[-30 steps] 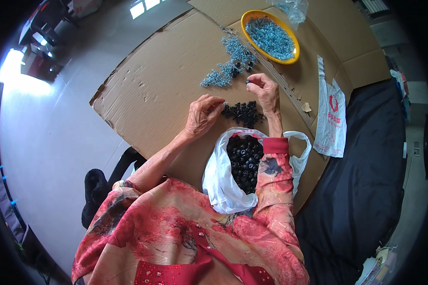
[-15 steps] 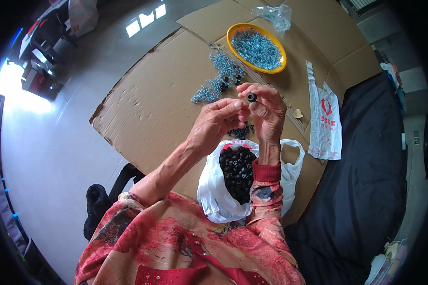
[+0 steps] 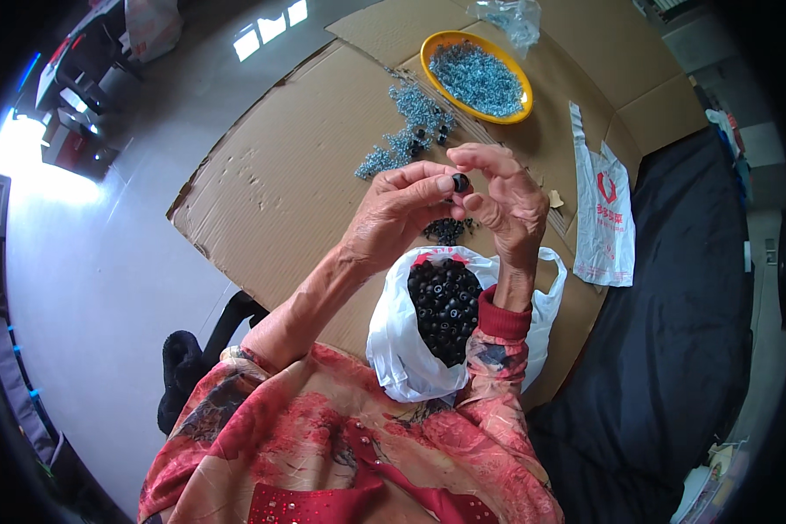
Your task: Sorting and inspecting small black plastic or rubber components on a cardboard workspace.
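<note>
Nearest is one loose shirt (image 3: pixel 297 410) with red and beige pattern. Before it stands one white plastic carrier bag (image 3: pixel 395 349) with open mouth, filled with shiny black round pieces (image 3: pixel 448 310), too many for counting.

Above the bag are the two bare hands. The left hand (image 3: pixel 389 214) grasps one short, round black piece (image 3: pixel 460 182) between thumb and fingers. The right hand (image 3: pixel 513 208) is unclenched, its fingers curved around the piece's right side; whether it touches, I cannot tell. The piece is in the air, at the left thumb's tip — it is stubby and partly covered, so its direction and long axis I cannot tell surely.

Behind the hands lies one heap of small black parts (image 3: pixel 447 230). Farther is one spread of tiny bluish parts (image 3: pixel 419 109), with a few black pieces among it. Then come one flat white bag (image 3: pixel 604 253) with red print at the right, one oval yellow plastic tray (image 3: pixel 527 102) full of similar bluish parts, and one clear plastic bag (image 3: pixel 517 24).

All this rests on brown corrugated cardboard (image 3: pixel 279 157) — creased, with torn edge. Around are black cloth (image 3: pixel 672 262) at the right and a smooth grey floor (image 3: pixel 148 236) at the left, with three bright light patches (image 3: pixel 271 30).
</note>
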Available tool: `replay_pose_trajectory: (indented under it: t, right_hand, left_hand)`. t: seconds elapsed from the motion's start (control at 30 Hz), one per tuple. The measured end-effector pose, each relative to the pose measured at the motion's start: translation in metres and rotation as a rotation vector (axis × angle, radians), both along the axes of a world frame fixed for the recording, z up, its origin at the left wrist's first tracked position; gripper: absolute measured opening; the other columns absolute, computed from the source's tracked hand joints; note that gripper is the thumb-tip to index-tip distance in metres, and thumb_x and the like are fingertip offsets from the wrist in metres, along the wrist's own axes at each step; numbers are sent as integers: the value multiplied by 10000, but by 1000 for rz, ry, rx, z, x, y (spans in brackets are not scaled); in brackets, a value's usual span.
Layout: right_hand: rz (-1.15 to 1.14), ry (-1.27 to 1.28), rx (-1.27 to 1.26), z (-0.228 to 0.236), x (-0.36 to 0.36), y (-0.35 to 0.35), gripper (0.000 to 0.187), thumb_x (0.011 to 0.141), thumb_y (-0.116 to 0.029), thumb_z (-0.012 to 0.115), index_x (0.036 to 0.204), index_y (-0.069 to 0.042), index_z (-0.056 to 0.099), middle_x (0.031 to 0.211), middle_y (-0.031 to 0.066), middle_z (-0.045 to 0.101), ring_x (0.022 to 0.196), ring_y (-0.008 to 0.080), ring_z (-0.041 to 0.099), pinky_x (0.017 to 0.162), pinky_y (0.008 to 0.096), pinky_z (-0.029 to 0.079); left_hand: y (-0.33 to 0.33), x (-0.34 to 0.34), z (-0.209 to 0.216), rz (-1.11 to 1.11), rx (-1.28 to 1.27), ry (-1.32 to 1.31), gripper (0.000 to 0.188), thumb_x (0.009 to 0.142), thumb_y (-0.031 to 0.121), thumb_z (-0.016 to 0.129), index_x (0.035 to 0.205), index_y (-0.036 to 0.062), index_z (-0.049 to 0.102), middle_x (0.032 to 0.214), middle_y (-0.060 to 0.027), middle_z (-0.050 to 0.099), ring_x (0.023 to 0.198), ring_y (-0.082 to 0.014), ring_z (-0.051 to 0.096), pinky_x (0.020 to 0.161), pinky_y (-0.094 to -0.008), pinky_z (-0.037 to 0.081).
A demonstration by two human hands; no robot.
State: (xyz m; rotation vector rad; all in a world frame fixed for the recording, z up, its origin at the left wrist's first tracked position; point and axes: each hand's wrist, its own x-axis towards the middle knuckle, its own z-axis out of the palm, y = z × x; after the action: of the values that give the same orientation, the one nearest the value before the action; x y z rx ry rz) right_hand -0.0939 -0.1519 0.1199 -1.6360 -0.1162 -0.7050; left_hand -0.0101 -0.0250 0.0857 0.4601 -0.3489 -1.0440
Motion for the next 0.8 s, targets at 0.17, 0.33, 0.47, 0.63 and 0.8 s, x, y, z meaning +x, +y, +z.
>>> replay_pose_trajectory:
  t: [0.17, 0.33, 0.47, 0.63, 0.8]
  right_hand:
    - [-65, -8, -283, -2, 7, 1, 204, 750, -88, 662, 950, -56, 639, 995, 93, 600, 936, 204, 576, 817, 327, 465]
    - [-153, -18, -361, -3, 22, 2, 190, 751, -62, 655, 939, -58, 635, 948, 80, 619, 811, 165, 598, 680, 312, 499]
    - [-209, 283, -446, -35, 27, -15, 140, 736, -73, 632, 868, -26, 636, 816, 94, 628, 726, 177, 604, 637, 304, 487]
    - [-140, 547, -610, -87, 32, -16, 70, 718, -50, 575, 750, 3, 606, 713, 123, 610, 636, 246, 597, 595, 336, 475]
    - [-160, 484, -802, -116, 38, -13, 52, 713, -54, 555, 708, -32, 601, 706, 111, 591, 693, 278, 565, 662, 384, 450]
  left_hand:
    - [1, 5, 0, -2, -30, -17, 185, 865, 144, 571, 983, 2, 577, 880, -75, 613, 781, -143, 602, 743, -289, 511]
    - [10, 26, -1, 120, -44, -40, 171, 865, 146, 555, 932, -7, 593, 866, -97, 620, 765, -175, 604, 753, -325, 503]
    - [22, 46, -15, 161, 4, -105, 225, 862, 207, 558, 949, 2, 584, 872, -90, 609, 787, -182, 587, 788, -354, 478]
    - [32, 46, -26, 183, 71, -39, 202, 867, 190, 558, 961, 14, 590, 875, -88, 619, 776, -157, 586, 761, -337, 486]
    - [30, 45, -35, 173, 101, -6, 190, 869, 172, 562, 975, 17, 590, 882, -92, 629, 777, -151, 592, 749, -328, 494]
